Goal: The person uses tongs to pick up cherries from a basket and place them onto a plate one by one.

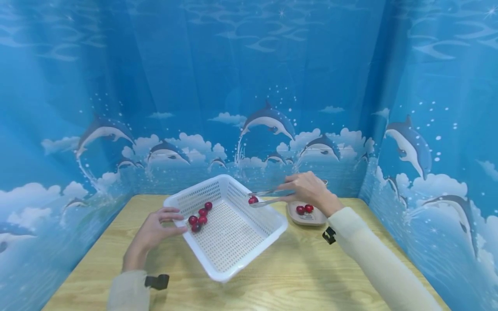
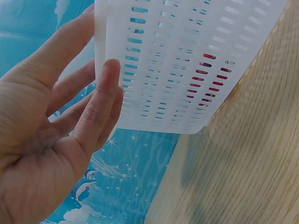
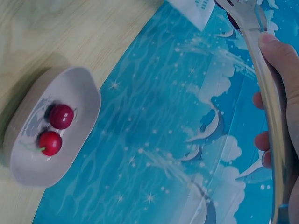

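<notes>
My left hand (image 1: 153,231) grips the left rim of a white perforated plastic basket (image 1: 254,250), with thumb and fingers at its edge. The basket looks tilted. Several red cherries (image 1: 202,212) lie together on its left side; through the slots in the left wrist view they appear as red patches. My right hand (image 1: 307,190) holds metal tongs (image 3: 266,88), whose tips pinch one cherry (image 1: 253,200) over the basket's right side. Below the right hand, a small beige dish (image 1: 307,222) on the table holds two cherries (image 3: 61,116), at least one with a green stem.
A light wood-grain table (image 1: 295,276) lies under everything. Blue curtains (image 1: 241,65) printed with dolphins and clouds rise behind the table and on both sides. Black straps (image 1: 157,282) show at the cuffs of pale sleeves (image 1: 373,255).
</notes>
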A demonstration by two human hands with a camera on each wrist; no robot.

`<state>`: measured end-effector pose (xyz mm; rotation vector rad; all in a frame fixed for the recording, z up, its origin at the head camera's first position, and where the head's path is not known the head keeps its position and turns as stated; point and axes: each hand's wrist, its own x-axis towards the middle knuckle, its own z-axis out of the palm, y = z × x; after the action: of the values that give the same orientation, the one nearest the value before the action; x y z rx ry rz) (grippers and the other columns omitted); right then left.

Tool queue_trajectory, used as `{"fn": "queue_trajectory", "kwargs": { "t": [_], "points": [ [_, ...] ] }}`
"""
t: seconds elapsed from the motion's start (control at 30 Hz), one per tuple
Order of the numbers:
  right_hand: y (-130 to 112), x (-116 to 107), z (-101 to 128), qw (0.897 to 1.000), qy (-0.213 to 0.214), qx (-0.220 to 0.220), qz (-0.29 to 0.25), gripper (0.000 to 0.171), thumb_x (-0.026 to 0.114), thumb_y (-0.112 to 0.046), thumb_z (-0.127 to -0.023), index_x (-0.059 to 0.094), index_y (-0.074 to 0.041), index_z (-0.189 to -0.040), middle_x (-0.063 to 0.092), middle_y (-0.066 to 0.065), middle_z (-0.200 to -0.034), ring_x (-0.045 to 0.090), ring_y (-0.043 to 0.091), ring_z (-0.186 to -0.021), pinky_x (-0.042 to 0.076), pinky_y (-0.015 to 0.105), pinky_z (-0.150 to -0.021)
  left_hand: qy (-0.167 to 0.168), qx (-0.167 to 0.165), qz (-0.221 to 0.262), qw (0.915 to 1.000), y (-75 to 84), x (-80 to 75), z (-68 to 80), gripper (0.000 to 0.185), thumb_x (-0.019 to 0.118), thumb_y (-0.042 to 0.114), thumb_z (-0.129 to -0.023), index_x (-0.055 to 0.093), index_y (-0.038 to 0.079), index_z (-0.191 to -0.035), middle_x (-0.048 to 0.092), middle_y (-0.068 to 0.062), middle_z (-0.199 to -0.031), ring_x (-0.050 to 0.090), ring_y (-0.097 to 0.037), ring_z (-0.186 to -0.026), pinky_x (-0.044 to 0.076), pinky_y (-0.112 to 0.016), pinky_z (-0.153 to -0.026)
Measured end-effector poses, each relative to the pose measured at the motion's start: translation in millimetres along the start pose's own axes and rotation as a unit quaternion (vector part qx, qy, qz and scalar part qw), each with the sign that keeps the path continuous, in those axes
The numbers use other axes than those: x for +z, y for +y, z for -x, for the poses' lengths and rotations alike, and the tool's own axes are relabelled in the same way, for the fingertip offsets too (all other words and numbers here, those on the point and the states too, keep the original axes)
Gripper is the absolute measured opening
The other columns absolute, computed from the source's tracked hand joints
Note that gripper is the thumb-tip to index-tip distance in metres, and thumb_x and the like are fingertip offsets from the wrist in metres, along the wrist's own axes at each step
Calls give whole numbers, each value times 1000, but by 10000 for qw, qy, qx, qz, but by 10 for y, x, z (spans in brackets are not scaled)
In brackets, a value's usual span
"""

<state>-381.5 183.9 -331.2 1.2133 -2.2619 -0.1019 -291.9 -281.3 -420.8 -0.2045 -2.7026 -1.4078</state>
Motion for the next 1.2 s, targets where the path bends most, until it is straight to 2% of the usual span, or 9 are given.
{"fn": "queue_trajectory", "kwargs": {
  "t": [0.13, 0.27, 0.43, 0.53, 0.67, 0.73, 0.8, 1.0, 1.2],
  "points": [
    [59, -47, 90, 9997, -175, 195, 17, 35, 83, -44, -84, 80, -24, -113, 80, 8, -109, 66, 12, -56, 38, 12, -43, -22, 41, 9, 10000, 7, 4, 9, 55, 87, 28, -84, 70, -3, -125, 52, -24, -150, 58, -47, -130, 55, -56, -106],
    [123, -86, 176, 9992, -228, 315, 1, 35, 85, -42, -83, 80, -24, -113, 80, 7, -108, 69, 15, -60, 36, 12, -43, -34, 21, 68, 10000, 14, 4, 14, 54, 86, 28, -84, 69, -3, -125, 51, -24, -151, 58, -47, -130, 55, -56, -106],
    [201, -111, 279, 9989, -150, 453, 22, 35, 87, -42, -81, 82, -23, -110, 81, 8, -105, 65, 13, -53, 31, 12, -42, -14, -40, 90, 10000, 10, 3, 10, 55, 87, 29, -83, 70, -2, -126, 51, -23, -151, 58, -47, -131, 55, -55, -106],
    [250, -124, 342, 9988, -167, 448, 145, 34, 86, -43, -82, 82, -23, -109, 81, 5, -99, 56, 9, -48, 29, 13, -41, -1, -20, 76, 10000, 5, 5, 10, 55, 87, 29, -83, 70, -2, -125, 52, -23, -150, 58, -47, -130, 55, -55, -106],
    [318, -136, 419, 9985, -242, 430, 243, 34, 86, -43, -81, 82, -22, -108, 81, 3, -96, 55, 8, -49, 31, 13, -42, -2, -19, 97, 10000, 8, 10, 16, 56, 87, 27, -83, 69, -3, -126, 52, -24, -150, 58, -47, -130, 55, -55, -106],
    [348, -141, 449, 9981, -299, 484, 247, 34, 86, -42, -81, 82, -22, -109, 81, 5, -100, 59, 10, -51, 33, 12, -43, -21, -37, 108, 9999, 13, 12, 20, 57, 87, 28, -83, 68, -4, -127, 51, -24, -151, 58, -47, -130, 55, -55, -106],
    [376, -145, 478, 9976, -357, 551, 233, 34, 87, -40, -80, 82, -22, -109, 81, 7, -102, 58, 10, -49, 35, 13, -42, -8, -75, 121, 9999, 16, 12, 19, 57, 87, 28, -83, 69, -3, -127, 51, -24, -151, 58, -47, -131, 55, -55, -107],
    [459, -130, 561, 9950, -554, 810, 193, 35, 86, -40, -81, 82, -21, -110, 80, 13, -109, 45, 6, -41, 31, 15, -40, 13, -109, 144, 9998, 6, 7, 8, 58, 87, 29, -83, 68, -3, -127, 51, -22, -152, 57, -46, -131, 54, -56, -108],
    [523, -91, 656, 9924, -686, 989, 242, 35, 84, -42, -83, 82, -20, -109, 78, 19, -114, 26, 5, -36, 19, 18, -40, -20, -112, 184, 9998, 5, 10, 6, 58, 87, 28, -83, 68, -3, -128, 50, -23, -152, 56, -46, -132, 53, -56, -108]
  ]
}}
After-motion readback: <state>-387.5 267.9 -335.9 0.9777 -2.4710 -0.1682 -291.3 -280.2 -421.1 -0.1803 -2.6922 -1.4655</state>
